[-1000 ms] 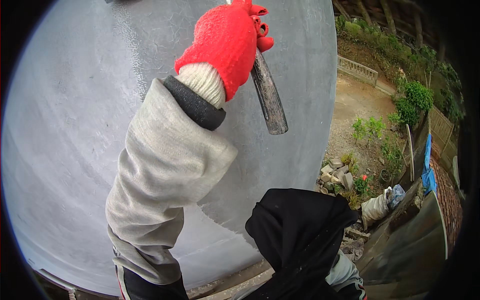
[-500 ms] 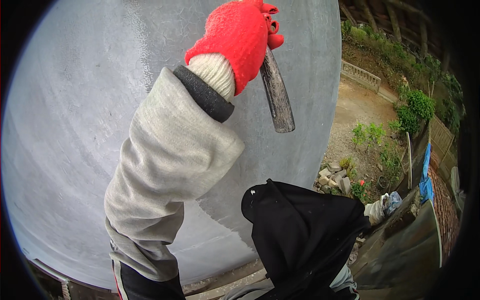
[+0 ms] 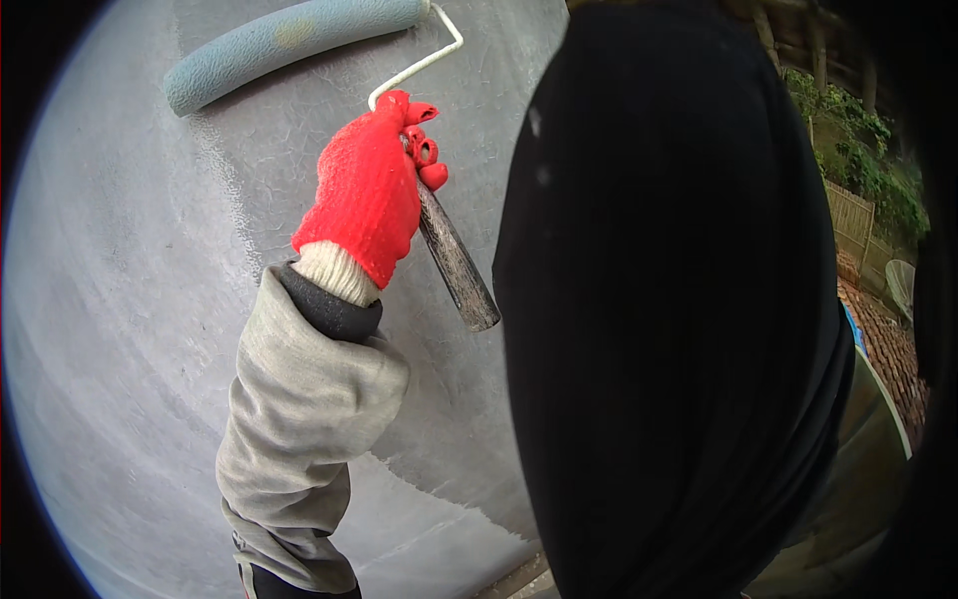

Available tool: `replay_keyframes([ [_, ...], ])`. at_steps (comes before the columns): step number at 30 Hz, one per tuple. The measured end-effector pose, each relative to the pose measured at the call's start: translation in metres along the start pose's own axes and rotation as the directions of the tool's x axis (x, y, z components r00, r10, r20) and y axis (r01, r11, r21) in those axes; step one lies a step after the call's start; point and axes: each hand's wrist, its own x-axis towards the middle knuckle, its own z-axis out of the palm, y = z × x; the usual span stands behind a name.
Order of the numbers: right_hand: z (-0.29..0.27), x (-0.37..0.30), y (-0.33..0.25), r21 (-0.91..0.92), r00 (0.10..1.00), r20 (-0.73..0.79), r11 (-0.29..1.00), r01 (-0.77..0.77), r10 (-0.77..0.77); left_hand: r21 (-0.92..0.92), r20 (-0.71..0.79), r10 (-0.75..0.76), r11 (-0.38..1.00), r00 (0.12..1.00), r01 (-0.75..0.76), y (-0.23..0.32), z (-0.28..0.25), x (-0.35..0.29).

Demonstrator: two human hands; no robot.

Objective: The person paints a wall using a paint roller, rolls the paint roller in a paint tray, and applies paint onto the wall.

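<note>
My left hand (image 3: 364, 195), in a red glove with a white knit cuff, is closed round the dark worn handle of a paint roller (image 3: 289, 48). Its pale blue-grey sleeve lies across the top left against a grey wall (image 3: 120, 329), joined to the grip by a bent white wire frame. Below the fist the handle's end points down and to the right. A light grey sleeve covers my forearm, which rises from the lower left. My right hand is out of view. Black cloth (image 3: 669, 299) fills much of the right side, hiding what lies behind it.
The wall's coating is darker around the roller, with a ragged edge against a paler patch (image 3: 439, 529) low down. Beyond the cloth at far right are a tiled roof (image 3: 893, 344), a satellite dish (image 3: 900, 285), a bamboo fence (image 3: 848, 210) and greenery (image 3: 858, 135).
My left hand has moved down and to the left, bringing the roller's sleeve and wire frame into view. The black cloth now looms much larger, covering most of the yard at right.
</note>
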Motion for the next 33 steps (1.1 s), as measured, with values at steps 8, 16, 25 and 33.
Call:
replay_keyframes([
  [8,-0.007,0.020,-0.010,-0.047,1.000,0.024,0.999,0.017,-0.015,-0.108,0.003,-0.013,0.994,1.000,0.014,-0.001,-0.004,-0.007],
  [16,-0.011,0.030,-0.011,-0.073,0.999,0.037,0.997,0.024,-0.022,-0.150,-0.014,0.003,0.989,1.000,-0.005,-0.013,-0.007,0.007],
  [25,-0.012,0.029,-0.011,-0.078,0.998,0.059,0.997,0.018,-0.014,-0.110,-0.072,-0.021,0.994,0.997,0.013,-0.013,-0.006,0.008],
  [33,-0.017,0.037,-0.015,-0.099,0.996,0.075,0.994,0.047,-0.040,-0.131,-0.046,-0.046,0.991,0.998,0.040,-0.010,-0.003,0.011],
])
